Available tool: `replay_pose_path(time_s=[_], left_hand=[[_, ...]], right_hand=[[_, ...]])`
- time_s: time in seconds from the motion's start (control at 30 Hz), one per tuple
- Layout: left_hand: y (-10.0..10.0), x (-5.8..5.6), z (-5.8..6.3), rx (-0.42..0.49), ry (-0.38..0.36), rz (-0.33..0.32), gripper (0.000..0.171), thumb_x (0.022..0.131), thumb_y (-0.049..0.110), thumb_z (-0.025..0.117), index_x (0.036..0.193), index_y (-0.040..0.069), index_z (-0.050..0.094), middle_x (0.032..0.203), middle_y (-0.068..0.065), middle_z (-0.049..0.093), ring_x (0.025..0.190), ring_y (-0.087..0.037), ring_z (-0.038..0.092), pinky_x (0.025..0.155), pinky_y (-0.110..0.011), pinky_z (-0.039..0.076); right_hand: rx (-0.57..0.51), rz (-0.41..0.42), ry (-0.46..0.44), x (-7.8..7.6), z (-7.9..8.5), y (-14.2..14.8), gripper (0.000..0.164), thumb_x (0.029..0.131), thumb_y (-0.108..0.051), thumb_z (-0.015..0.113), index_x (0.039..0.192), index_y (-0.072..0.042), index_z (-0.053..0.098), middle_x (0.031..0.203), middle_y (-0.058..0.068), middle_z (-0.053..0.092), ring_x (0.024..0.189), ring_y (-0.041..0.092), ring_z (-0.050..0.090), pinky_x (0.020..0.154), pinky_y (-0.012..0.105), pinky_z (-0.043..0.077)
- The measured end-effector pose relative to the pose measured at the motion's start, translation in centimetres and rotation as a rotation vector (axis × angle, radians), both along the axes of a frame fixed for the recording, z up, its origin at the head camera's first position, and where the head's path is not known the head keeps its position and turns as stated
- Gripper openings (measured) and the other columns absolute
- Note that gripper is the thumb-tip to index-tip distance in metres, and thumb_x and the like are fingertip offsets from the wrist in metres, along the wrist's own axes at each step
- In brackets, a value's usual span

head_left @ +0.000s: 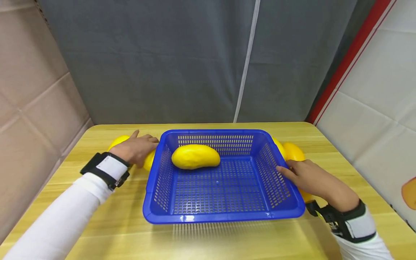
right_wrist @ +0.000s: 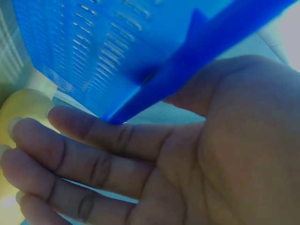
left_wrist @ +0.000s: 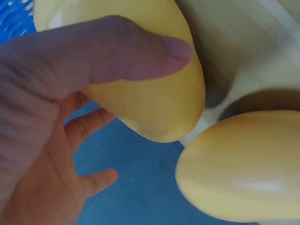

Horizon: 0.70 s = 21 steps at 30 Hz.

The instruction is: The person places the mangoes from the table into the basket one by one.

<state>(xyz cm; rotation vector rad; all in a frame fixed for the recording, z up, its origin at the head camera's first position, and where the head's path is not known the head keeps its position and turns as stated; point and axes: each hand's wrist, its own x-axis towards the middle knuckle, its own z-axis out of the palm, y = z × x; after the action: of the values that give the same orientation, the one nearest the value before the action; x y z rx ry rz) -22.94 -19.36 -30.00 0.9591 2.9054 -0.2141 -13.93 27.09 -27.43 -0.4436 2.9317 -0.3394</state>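
Observation:
A blue plastic basket (head_left: pixel 224 218) with slotted walls holds one yellow mango (head_left: pixel 195 157) near its back left. My right hand (head_left: pixel 312 178) grips the basket's right rim, thumb over the top and fingers underneath, as the right wrist view also shows. Just outside the left wall, my left hand (head_left: pixel 138 147) holds a second mango (left_wrist: pixel 154 108), its thumb lying across the fruit and the other fingers spread behind. Another mango (left_wrist: pixel 239 168) lies beside that one, partly hidden by the left hand in the head view.
Several more mangoes (head_left: pixel 293 151) lie on the wooden table (head_left: pixel 107 216) right of the basket, partly hidden by its wall and my right hand. A grey curtain (head_left: pixel 156 65) rises behind the table's far edge. Pale padded walls (head_left: pixel 383 119) flank both sides.

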Motion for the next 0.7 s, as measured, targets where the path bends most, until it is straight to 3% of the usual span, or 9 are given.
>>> replay_pose_path(time_s=[0.17,0.3,0.53,0.7], left_hand=[[-0.1,0.0,1.1,-0.037,0.071,-0.025,0.072,0.051,0.0,0.08,0.119,0.016,0.059,0.119,-0.011,0.058,0.115,-0.035,0.044,0.097,-0.07,0.018],[-0.4,0.0,2.1,-0.065,0.102,-0.031,0.073,0.055,-0.001,0.079,0.122,0.018,0.057,0.119,-0.013,0.058,0.115,-0.037,0.044,0.098,-0.069,0.015],[-1.0,0.0,4.0,-0.078,0.175,0.032,0.079,0.051,0.0,0.081,0.123,0.021,0.056,0.114,-0.015,0.058,0.109,-0.041,0.047,0.101,-0.067,0.01],[-1.1,0.1,5.8,-0.1,0.261,0.095,0.074,0.053,0.006,0.081,0.121,0.011,0.054,0.108,-0.021,0.056,0.103,-0.044,0.047,0.101,-0.067,0.014]], right_hand=[[0.0,0.008,0.01,0.0,0.2,0.1,0.039,0.096,-0.039,0.043,0.094,-0.003,0.059,0.059,-0.006,0.054,0.052,0.007,0.05,0.056,0.029,0.042],[-0.003,0.011,0.018,0.0,0.1,0.1,0.039,0.096,-0.039,0.043,0.093,-0.004,0.06,0.059,-0.006,0.055,0.052,0.007,0.05,0.056,0.029,0.043],[-0.002,0.009,0.018,0.0,0.1,0.1,0.04,0.096,-0.041,0.043,0.09,-0.005,0.059,0.059,-0.005,0.053,0.052,0.008,0.05,0.055,0.029,0.042],[-0.008,0.005,0.007,0.0,0.1,0.1,0.039,0.096,-0.04,0.043,0.091,-0.004,0.059,0.06,-0.005,0.054,0.051,0.007,0.05,0.055,0.029,0.043]])
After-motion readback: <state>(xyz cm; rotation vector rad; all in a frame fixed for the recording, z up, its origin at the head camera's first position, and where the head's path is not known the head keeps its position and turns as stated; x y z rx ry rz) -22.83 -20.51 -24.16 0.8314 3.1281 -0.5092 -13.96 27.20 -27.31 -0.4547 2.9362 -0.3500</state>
